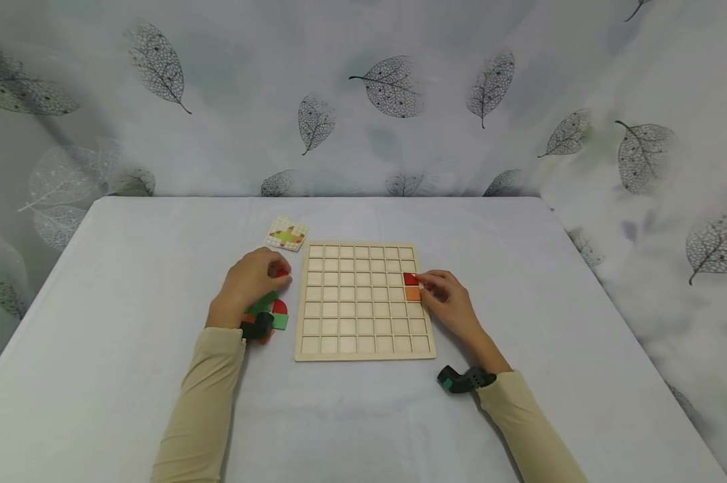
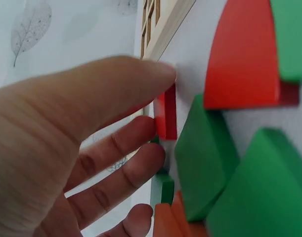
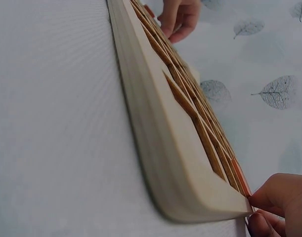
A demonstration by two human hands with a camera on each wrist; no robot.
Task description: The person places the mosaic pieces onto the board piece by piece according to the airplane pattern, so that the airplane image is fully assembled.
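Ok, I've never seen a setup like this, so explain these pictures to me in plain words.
There is no machine here: a person's bare left hand and right hand do the work, each wearing a black wrist camera. The widest picture looks forward and down from the head; the other two come from the wrists.

On the white-covered table lies a wooden grid board. A small pattern card sits near its far left corner, and loose green, red and orange pieces lie around the left hand.

The left hand appears to pinch a red block. The right hand is at the board's right edge, by a red tile and an orange square; I can't tell whether it grips anything.
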